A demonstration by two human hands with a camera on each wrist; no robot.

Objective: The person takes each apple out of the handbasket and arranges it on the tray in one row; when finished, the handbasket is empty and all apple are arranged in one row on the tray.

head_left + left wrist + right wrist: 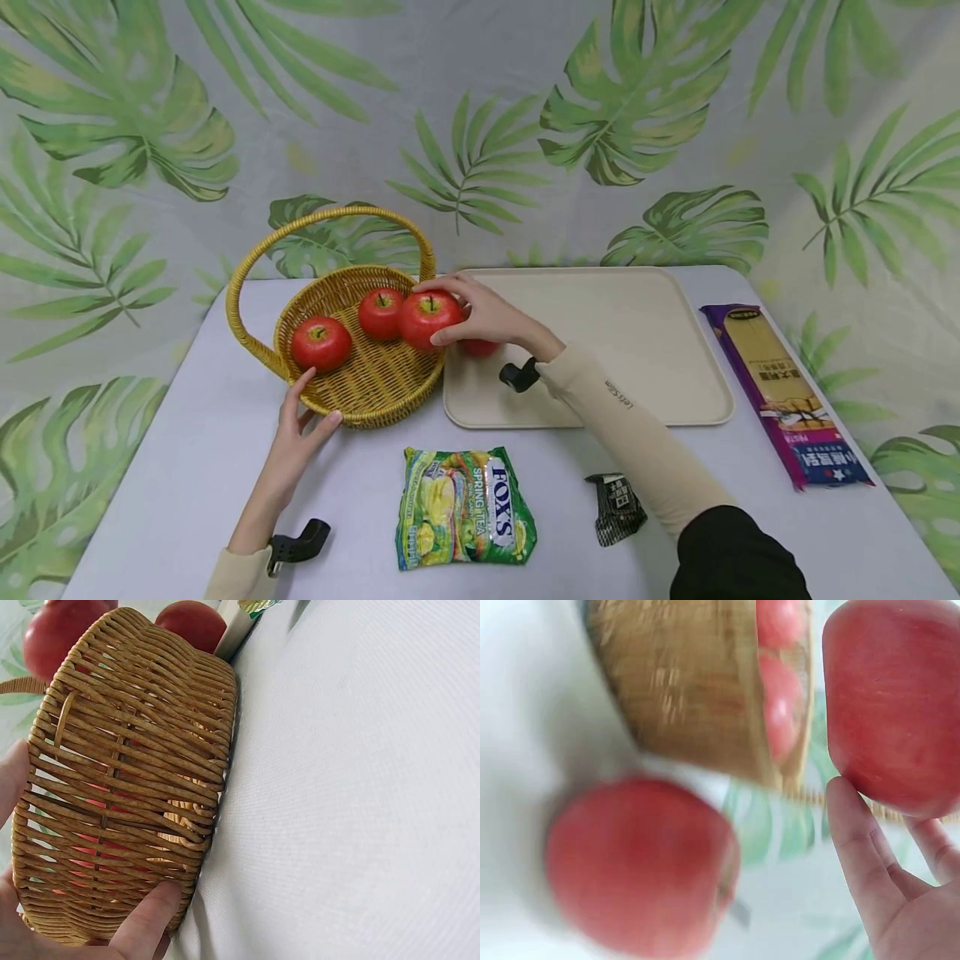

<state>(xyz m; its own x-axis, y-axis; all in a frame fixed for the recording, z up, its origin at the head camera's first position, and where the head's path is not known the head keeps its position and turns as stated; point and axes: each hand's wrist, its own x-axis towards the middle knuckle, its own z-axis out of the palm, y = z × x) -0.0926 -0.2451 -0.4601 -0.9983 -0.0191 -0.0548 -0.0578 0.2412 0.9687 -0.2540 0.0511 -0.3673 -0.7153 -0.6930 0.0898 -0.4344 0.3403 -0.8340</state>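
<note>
The right hand holds a red apple by its sides, over the right rim of the wicker basket. Two other red apples lie inside, one at the left and one toward the back. Another apple sits on the beige tray, mostly covered by the right hand in the head view. At the basket's front left, the left hand grips the rim and outer wall; in the left wrist view a fingertip presses low on the weave.
A tall arched handle rises over the basket. In front lie a green Fox's candy bag and a small black packet close to the right sleeve. A long purple-and-gold pasta packet lies at the table's right edge.
</note>
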